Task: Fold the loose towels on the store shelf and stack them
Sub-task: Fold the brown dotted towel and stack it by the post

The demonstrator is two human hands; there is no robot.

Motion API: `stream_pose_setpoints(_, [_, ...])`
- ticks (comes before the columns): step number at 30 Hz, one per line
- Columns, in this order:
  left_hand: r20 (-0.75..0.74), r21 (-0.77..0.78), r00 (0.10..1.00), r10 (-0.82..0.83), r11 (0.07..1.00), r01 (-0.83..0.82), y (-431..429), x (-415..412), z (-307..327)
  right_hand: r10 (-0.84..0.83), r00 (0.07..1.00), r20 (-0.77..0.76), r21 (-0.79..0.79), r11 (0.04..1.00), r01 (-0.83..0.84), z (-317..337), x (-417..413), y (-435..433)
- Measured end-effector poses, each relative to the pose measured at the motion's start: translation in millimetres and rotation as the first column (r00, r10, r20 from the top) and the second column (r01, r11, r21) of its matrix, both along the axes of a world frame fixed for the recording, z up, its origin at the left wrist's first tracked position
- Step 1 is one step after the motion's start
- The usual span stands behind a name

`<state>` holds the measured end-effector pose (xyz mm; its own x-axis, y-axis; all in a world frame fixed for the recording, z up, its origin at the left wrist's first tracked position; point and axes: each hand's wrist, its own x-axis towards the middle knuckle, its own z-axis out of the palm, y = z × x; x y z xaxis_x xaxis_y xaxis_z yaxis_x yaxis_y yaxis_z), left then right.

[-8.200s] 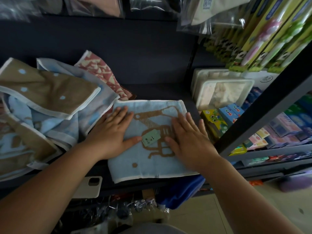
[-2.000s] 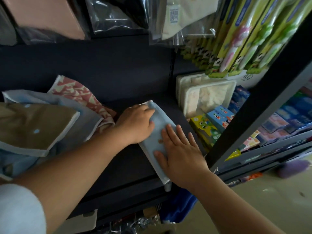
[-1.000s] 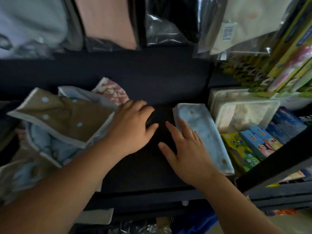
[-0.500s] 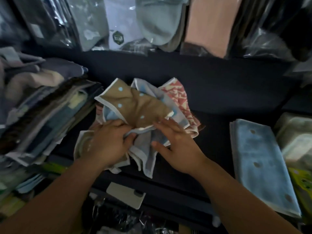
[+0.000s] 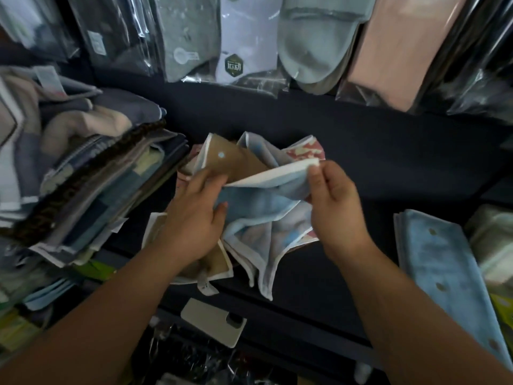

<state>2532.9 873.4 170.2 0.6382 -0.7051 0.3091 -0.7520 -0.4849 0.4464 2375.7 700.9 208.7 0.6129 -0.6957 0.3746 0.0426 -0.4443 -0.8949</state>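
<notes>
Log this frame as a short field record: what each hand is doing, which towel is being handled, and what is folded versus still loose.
left hand: gripping the bunched body of the blue and brown towel
right hand: pinching that towel's white-edged corner, lifted
loose pile: red patterned towel behind it, unfolded
folded: light blue towel lying flat at right on the shelf
left side: stack of folded textiles
below shelf edge: phone

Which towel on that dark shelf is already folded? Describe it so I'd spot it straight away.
Start at the dark shelf and look to its right end, past the right hand. There lies the long, narrow light-blue folded towel, flat and neat. Unlike the rumpled pile of loose towels between the hands, it has small brown dots and lies alone.
</notes>
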Motion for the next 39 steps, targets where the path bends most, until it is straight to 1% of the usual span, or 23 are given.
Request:
stream_pose_setpoints(2, [-0.007,0.102,0.999,0.039,0.994,-0.038,-3.1,12.7,3.4,-0.037,0.997,0.06,0.039,0.999,0.035,12.1,-11.1,-4.2])
stream_pose_setpoints(3, [0.028,0.14,0.997,0.066,0.988,-0.069,-4.7,17.4,6.2,-0.065,0.994,0.084,0.06,0.996,0.06,17.3,-17.8,-6.3])
stream_pose_setpoints(5, [0.093,0.151,0.992,0.088,0.983,-0.101,-7.8,23.7,11.4,-0.137,0.984,0.117,0.127,0.984,0.122,25.5,-33.9,-11.7])
stream_pose_setpoints(7, [0.086,0.05,0.995,0.046,0.997,-0.05,-12.2,24.1,17.8,-0.227,0.967,0.115,0.17,0.964,0.206,29.4,-51.8,-18.7])
stream_pose_setpoints(9, [0.119,-0.102,0.991,-0.056,0.992,0.068,-18.4,21.9,22.0,-0.33,0.94,0.082,0.196,0.93,0.31,27.8,-70.3,-27.4])
stream_pose_setpoints(11, [0.135,-0.134,0.976,-0.169,0.973,0.187,-28.2,15.1,31.2,-0.418,0.908,0.021,0.238,0.885,0.401,21.7,-87.8,-36.2])
stream_pose_setpoints(12, [0.069,-0.078,0.97,-0.233,0.968,0.238,-33.1,9.0,35.7,-0.453,0.891,-0.004,0.261,0.86,0.438,18.3,-96.2,-39.8])
stream_pose_setpoints(14, [-0.098,0.158,0.95,-0.297,0.938,0.309,-43.5,-1.9,37.7,-0.525,0.85,-0.043,0.277,0.811,0.515,9.9,-111.8,-48.1])
stream_pose_setpoints(15, [-0.112,0.276,0.942,-0.315,0.901,0.334,-48.3,-6.9,35.6,-0.565,0.821,-0.075,0.26,0.784,0.564,5.1,-118.9,-52.4])
stream_pose_setpoints(16, [-0.094,0.336,0.935,-0.343,0.873,0.354,-53.1,-10.5,30.5,-0.609,0.785,-0.114,0.226,0.753,0.618,-0.7,-125.2,-56.9])
stream_pose_setpoints(18, [-0.033,0.325,0.931,-0.363,0.877,0.354,-57.7,-18.2,22.3,-0.673,0.724,-0.15,0.173,0.703,0.69,-13.4,-136.1,-64.9])
stream_pose_setpoints(20, [0.003,0.208,0.939,-0.345,0.918,0.337,-58.9,-26.1,19.5,-0.697,0.705,-0.131,0.118,0.695,0.709,-20.6,-142.2,-63.6])
stream_pose_setpoints(22, [-0.045,0.118,0.94,-0.338,0.933,0.341,-57.1,-37.7,22.2,-0.642,0.75,-0.162,-0.164,0.767,0.621,-19.9,-139.0,-50.2])
stream_pose_setpoints(23, [-0.114,0.078,0.93,-0.349,0.93,0.359,-55.9,-43.7,25.1,-0.569,0.796,-0.208,-0.321,0.808,0.494,-17.6,-133.0,-39.8])
stream_pose_setpoints(24, [-0.201,0.035,0.909,-0.366,0.924,0.38,-54.9,-49.0,28.5,-0.457,0.841,-0.289,-0.414,0.852,0.321,-14.9,-123.9,-28.1])
stream_pose_setpoints(26, [-0.363,-0.066,0.834,-0.416,0.904,0.423,-50.8,-60.0,37.5,-0.2,0.85,-0.488,-0.392,0.92,-0.009,-16.6,-104.1,-9.5])
stream_pose_setpoints(27, [-0.426,-0.116,0.789,-0.443,0.892,0.438,-46.9,-65.4,42.7,-0.12,0.829,-0.547,-0.368,0.923,-0.108,-20.7,-95.3,-3.5])
stream_pose_setpoints(28, [-0.477,-0.16,0.747,-0.463,0.881,0.445,-42.8,-70.6,48.5,-0.088,0.821,-0.563,-0.369,0.917,-0.155,-25.7,-88.0,0.1])
stream_pose_setpoints(32, [-0.61,-0.3,0.606,-0.511,0.857,0.419,-25.8,-79.7,65.9,0.052,0.92,-0.389,-0.255,0.953,-0.161,-21.2,-78.4,0.4])
stream_pose_setpoints(34, [-0.647,-0.342,0.567,-0.51,0.859,0.382,-19.4,-75.4,69.5,0.034,0.952,-0.303,-0.298,0.946,-0.128,-16.8,-83.1,-5.9])
stream_pose_setpoints(35, [-0.655,-0.348,0.564,-0.502,0.864,0.364,-16.5,-71.7,70.2,-0.01,0.962,-0.273,-0.322,0.943,-0.081,-13.9,-86.1,-9.3])
stream_pose_setpoints(37, [-0.655,-0.348,0.582,-0.481,0.876,0.333,-11.6,-65.1,69.6,-0.098,0.965,-0.244,-0.28,0.96,0.027,-6.4,-93.6,-15.6])
stream_pose_setpoints(39, [-0.62,-0.318,0.647,-0.444,0.896,0.31,-9.6,-60.4,67.6,-0.181,0.958,-0.224,-0.216,0.967,0.133,-0.3,-102.8,-23.2])
